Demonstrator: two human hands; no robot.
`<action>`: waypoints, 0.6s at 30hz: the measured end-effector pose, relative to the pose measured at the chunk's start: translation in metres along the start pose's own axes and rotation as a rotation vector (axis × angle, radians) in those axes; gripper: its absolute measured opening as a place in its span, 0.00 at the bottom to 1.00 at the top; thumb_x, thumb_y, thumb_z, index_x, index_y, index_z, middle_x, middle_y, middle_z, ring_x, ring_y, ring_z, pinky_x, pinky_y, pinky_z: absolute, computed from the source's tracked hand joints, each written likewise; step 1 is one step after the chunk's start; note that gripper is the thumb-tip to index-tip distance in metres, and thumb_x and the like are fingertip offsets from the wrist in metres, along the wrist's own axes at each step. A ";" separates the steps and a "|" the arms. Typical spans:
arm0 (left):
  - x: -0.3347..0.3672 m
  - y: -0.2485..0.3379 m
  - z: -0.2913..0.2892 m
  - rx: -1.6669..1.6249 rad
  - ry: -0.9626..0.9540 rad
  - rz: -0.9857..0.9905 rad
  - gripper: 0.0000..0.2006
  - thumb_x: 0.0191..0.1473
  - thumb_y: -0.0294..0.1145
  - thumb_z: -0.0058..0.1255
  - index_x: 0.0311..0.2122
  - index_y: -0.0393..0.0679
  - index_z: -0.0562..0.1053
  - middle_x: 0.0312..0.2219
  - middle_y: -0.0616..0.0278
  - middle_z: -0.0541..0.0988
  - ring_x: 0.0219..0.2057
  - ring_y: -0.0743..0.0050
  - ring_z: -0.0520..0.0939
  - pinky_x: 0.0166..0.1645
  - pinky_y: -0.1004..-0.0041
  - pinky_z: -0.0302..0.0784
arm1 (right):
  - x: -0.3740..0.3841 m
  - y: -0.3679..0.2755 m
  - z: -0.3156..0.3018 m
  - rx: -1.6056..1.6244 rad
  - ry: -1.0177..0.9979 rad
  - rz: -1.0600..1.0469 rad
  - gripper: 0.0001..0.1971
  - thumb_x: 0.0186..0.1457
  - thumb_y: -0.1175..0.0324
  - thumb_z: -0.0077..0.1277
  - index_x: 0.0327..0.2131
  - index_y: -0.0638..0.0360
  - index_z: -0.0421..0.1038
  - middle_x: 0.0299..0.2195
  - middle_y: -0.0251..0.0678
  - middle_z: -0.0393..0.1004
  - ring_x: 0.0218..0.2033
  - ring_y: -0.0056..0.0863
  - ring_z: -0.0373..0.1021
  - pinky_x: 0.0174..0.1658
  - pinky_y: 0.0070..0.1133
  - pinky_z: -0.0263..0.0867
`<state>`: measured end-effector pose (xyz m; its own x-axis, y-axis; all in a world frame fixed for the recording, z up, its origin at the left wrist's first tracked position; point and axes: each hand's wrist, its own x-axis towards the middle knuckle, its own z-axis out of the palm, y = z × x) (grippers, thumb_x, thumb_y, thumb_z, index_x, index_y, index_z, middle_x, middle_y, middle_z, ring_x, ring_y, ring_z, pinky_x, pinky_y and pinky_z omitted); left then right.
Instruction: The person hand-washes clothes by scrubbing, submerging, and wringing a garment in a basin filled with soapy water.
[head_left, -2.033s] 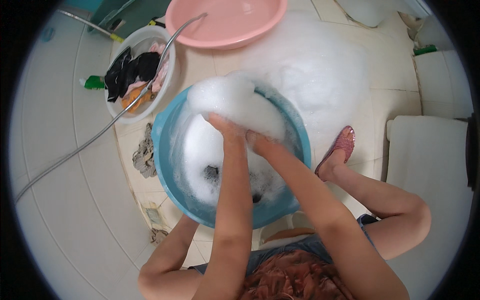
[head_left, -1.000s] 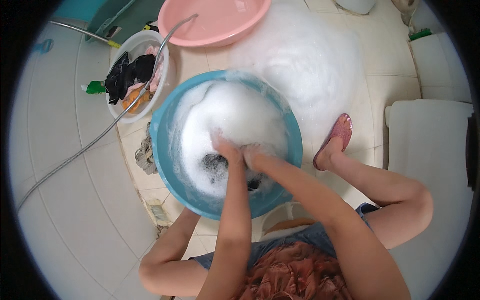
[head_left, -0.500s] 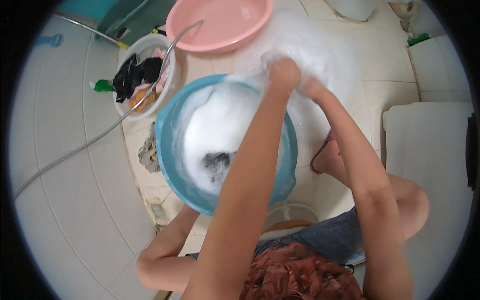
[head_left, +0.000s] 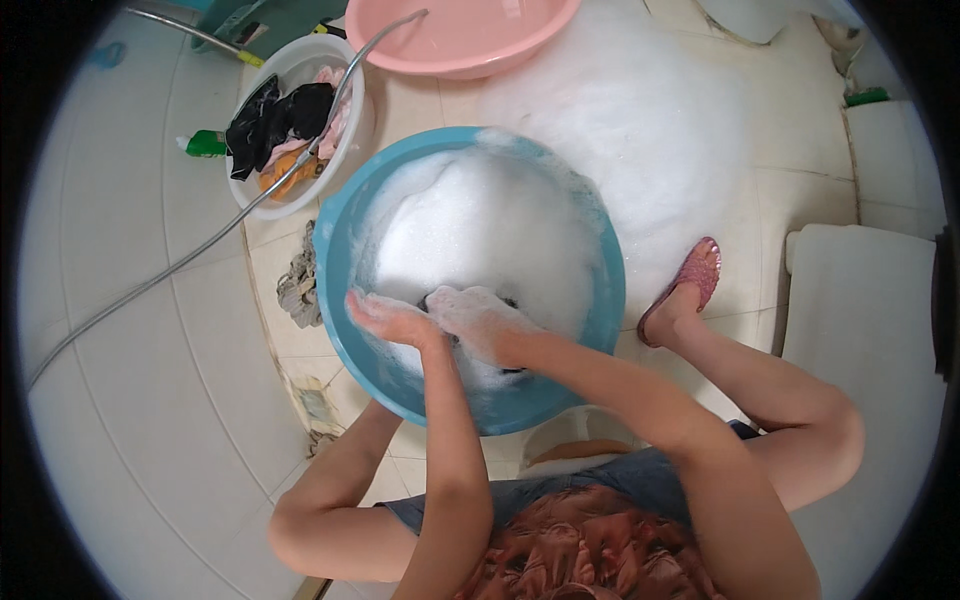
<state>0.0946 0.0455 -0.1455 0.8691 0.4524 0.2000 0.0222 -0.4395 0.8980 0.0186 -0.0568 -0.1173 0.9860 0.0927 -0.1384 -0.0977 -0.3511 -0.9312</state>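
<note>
A blue basin (head_left: 337,335) full of thick white foam (head_left: 440,220) stands on the floor before me. My left hand (head_left: 390,320) is over its near-left part, fingers stretched out, foam on the fingertips, holding nothing that I can see. Close beside it, my right hand (head_left: 480,318) is closed and coated with suds, pressed on a dark cloth (head_left: 512,371). Only small bits of that cloth show around the hand; foam and the hand hide the rest.
A pink basin (head_left: 465,68) with a grey hose (head_left: 210,258) reaching into it stands at the back. Left of it is a white tub (head_left: 362,130) of clothes beside a green bottle (head_left: 207,144). Spilled foam (head_left: 650,120) covers floor tiles at the back right. A grey rag (head_left: 300,285) lies left of the blue basin.
Both hands have come back from above the floor foam at the back right, down into the near part of the blue basin. The left hand has parted from the right.
</note>
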 end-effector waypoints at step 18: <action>-0.058 0.143 0.164 -0.607 -0.902 0.179 0.15 0.52 0.38 0.39 0.39 0.37 0.67 0.42 0.52 0.68 0.45 0.61 0.68 0.47 0.62 0.64 | -0.014 0.052 -0.129 -0.481 0.322 0.367 0.16 0.51 0.70 0.38 0.44 0.63 0.64 0.46 0.50 0.63 0.47 0.43 0.60 0.52 0.28 0.54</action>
<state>0.1282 -0.1706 -0.0929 0.8827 -0.4209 0.2092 -0.1722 0.1244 0.9772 0.0173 -0.1965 -0.1206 0.8986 -0.3669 -0.2405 -0.4362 -0.6884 -0.5795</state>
